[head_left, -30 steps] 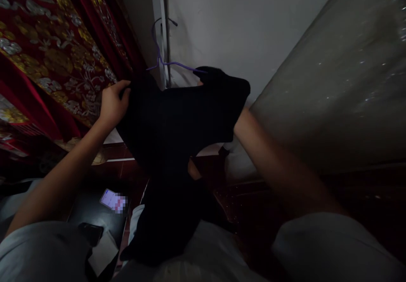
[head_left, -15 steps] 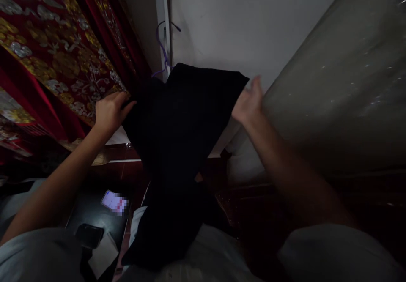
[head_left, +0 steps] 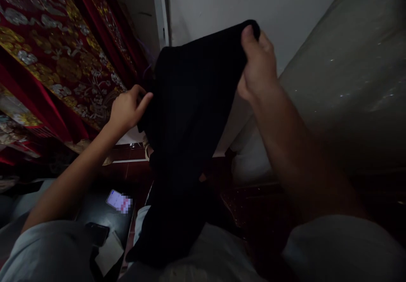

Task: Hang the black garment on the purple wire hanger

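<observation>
A black garment point(head_left: 190, 100) hangs stretched between my two hands, its lower part draped down over my lap. Its exact kind is hard to tell in the dim light. My left hand point(head_left: 130, 108) grips the garment's left side, thumb on top. Higher up, my right hand point(head_left: 260, 62) pinches the upper right corner, with the thumb in front and the fingers folded behind the cloth. A purple hanger point(head_left: 147, 68) shows faintly beside the garment's upper left edge, mostly hidden in shadow.
A red curtain point(head_left: 71, 64) with gold and silver embroidery hangs at left. Below it, a dark stool-like surface point(head_left: 119, 227) bears a lit phone point(head_left: 116, 199), a dark object point(head_left: 97, 233) and a pale paper point(head_left: 109, 252). A plastic-covered bulk point(head_left: 349, 91) stands at right before a pale wall point(head_left: 218, 7).
My right hand has closed on the garment's corner and raised it. My left hand has shifted right and slightly up. The purple hanger's hook has dropped out of clear view.
</observation>
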